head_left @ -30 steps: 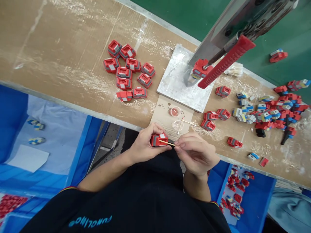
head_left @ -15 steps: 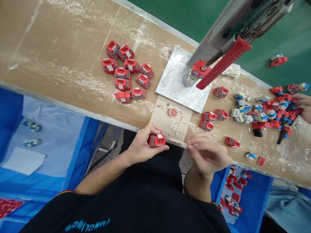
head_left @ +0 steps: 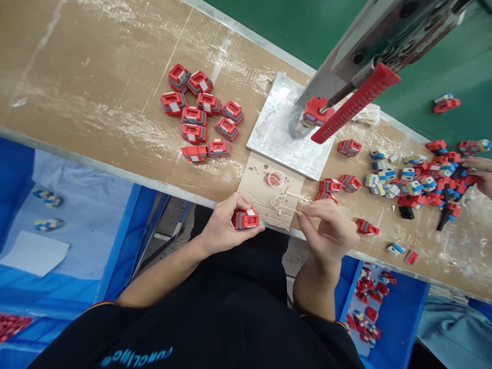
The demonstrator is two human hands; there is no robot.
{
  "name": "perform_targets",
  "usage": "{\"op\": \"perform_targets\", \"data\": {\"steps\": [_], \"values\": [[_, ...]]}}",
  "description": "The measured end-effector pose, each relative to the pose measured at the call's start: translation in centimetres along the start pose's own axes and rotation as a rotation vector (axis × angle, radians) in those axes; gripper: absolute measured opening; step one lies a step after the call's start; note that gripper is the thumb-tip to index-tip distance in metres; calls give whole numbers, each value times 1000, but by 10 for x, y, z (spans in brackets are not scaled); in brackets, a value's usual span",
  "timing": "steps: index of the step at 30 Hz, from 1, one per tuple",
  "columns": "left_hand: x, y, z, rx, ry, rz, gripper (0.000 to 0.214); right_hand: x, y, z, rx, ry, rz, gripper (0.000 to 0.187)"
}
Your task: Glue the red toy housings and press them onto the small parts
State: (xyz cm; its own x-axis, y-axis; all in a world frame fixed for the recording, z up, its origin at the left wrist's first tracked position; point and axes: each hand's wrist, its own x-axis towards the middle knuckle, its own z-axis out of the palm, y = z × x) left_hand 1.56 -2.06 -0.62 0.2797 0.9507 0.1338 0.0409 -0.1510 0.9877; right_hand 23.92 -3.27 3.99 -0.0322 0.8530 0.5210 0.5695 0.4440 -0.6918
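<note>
My left hand is closed around a red and grey plastic toy part with a white patch, held at the table's front edge. My right hand pinches one end of a thin cotton swab. The swab's other end is over a small clear round dish on the cardboard. Behind it, a second clear dish holds something reddish. A red-tipped swab lies beside the dishes.
A press with a red handle bears on a red toy piece over a metal plate. Several red parts lie left, with mixed parts right. Another person's hand is at the right edge. Blue bins stand below.
My right hand has moved slightly left and up toward the dishes and now shows a swab in its pinch. My left hand stays nearly still with the red part.
</note>
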Motion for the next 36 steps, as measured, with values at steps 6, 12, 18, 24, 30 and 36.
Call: {"op": "perform_targets", "data": {"steps": [6,12,18,24,30,36], "values": [[2,-2,3,3,8,90,39,-2,-28,16,269,83,-53,15],[2,-1,2,15,-1,143,37,0,-29,27,302,2,-42,17],[2,-1,1,16,-17,152,37,2,-30,27,320,-43,-53,17],[2,1,-1,66,3,191,39,-1,-25,17,286,-38,-48,20],[1,1,-4,111,8,187,40,-2,-2,-4,4,31,0,22],[2,2,-3,95,5,160,40,3,18,6,-174,-243,-120,20]]}}
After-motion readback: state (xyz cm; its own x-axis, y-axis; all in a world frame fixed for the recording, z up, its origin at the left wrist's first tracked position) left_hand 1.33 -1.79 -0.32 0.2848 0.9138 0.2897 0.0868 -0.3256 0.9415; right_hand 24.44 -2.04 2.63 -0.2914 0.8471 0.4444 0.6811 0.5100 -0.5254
